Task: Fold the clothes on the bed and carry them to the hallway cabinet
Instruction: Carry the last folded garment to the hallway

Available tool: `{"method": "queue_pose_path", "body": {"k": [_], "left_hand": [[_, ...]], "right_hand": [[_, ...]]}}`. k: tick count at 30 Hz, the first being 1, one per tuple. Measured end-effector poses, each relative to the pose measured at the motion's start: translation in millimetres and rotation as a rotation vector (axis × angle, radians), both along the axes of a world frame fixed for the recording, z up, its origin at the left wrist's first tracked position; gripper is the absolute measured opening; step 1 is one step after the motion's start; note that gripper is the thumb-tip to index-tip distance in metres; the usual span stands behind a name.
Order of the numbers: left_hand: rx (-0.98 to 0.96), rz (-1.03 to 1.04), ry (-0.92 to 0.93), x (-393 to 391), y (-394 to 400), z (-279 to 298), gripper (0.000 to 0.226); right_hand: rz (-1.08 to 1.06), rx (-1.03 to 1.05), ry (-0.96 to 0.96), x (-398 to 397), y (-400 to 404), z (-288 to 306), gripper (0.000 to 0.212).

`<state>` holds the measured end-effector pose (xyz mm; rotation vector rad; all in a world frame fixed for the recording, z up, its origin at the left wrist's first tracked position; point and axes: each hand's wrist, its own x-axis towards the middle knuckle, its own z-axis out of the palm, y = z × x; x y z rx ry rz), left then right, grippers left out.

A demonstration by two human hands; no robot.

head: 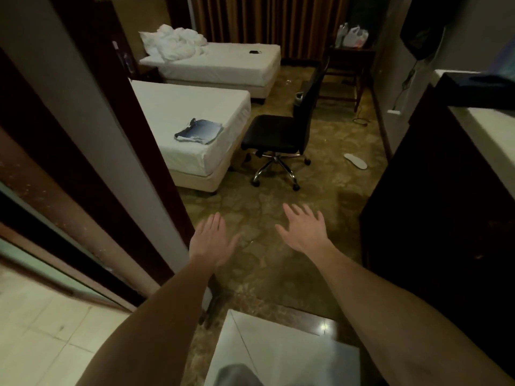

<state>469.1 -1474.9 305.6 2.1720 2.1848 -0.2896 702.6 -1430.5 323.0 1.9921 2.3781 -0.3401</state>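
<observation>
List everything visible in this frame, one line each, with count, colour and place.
beds: 2, white, left side of room
folded clothes: 1 pile, blue, near bed's foot end
bedding: 1 heap, white, far bed's head
office chair: 1, black, beside near bed
slipper: 1, white, floor at right
plastic bags: white, far table
cabinet: 1, dark, right
left hand: open, over floor
right hand: open, over floor

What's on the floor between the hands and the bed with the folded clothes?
Only bare patterned carpet, the head view shows. Both the left hand and right hand are open, short of the folded clothes on the near bed.
</observation>
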Motion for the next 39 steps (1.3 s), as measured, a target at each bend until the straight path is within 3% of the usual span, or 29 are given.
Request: {"method": "queue_pose_path", "body": {"k": [21, 39], "left_hand": [[-0.054, 0.060, 0.044, -19.3, 276.6, 3.6, 0.079], [-0.015, 0.396, -0.025, 2.0, 457.1, -12.5, 0.079]], "right_hand": [[0.119, 0.026, 0.077, -27.8, 292.5, 2.6, 0.073], [0.376, 0.027, 0.026, -46.2, 527.2, -3.6, 0.071]]}}
